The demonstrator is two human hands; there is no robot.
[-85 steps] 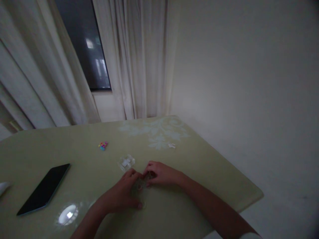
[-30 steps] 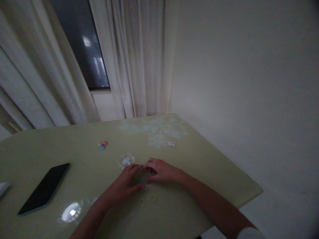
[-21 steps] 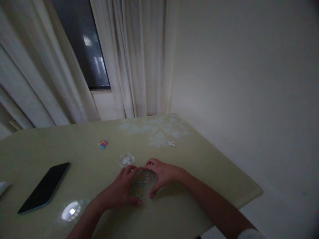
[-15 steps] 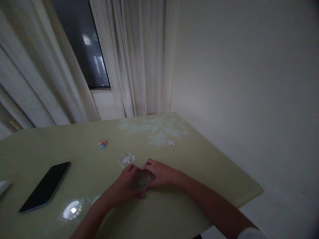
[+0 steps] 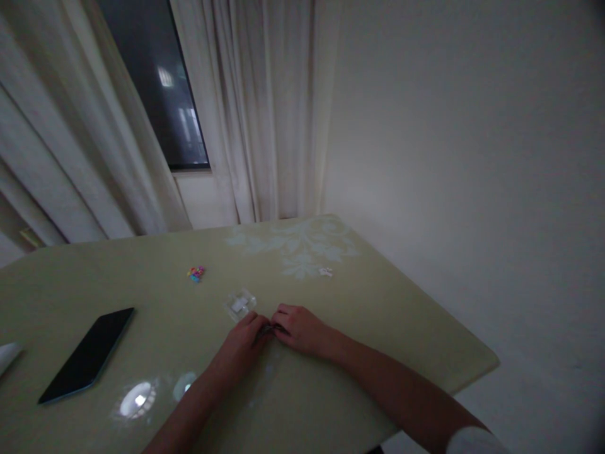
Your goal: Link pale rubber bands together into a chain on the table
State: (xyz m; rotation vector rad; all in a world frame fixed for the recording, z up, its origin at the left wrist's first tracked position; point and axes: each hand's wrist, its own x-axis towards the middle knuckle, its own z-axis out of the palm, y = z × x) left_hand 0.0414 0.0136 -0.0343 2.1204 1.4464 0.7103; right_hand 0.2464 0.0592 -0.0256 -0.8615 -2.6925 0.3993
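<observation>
My left hand (image 5: 246, 335) and my right hand (image 5: 295, 328) are close together over the table, fingers closed on a small clear plastic bag (image 5: 268, 329). Only a dark, narrow strip of it shows between my fingertips; the rest is hidden behind the fingers. Just beyond my left hand lies a clear plastic box (image 5: 240, 304) with a whitish patch in it. A small heap of brightly coloured pieces (image 5: 195, 273) is farther off to the left. To the right, past my right hand, are some small white pieces (image 5: 326, 272), too small to make out.
The pale green table (image 5: 368, 391) has a white leaf pattern at its far end. On the left lies a black tablet (image 5: 87, 356), with a white object (image 5: 7, 356) at the picture's edge. Curtains (image 5: 265, 113) and a wall (image 5: 449, 157) stand behind and to the right.
The bag, earlier facing me with ring-like shapes visible in it, is now tilted or folded to a thin strip. My fingers have drawn in along its upper edge.
</observation>
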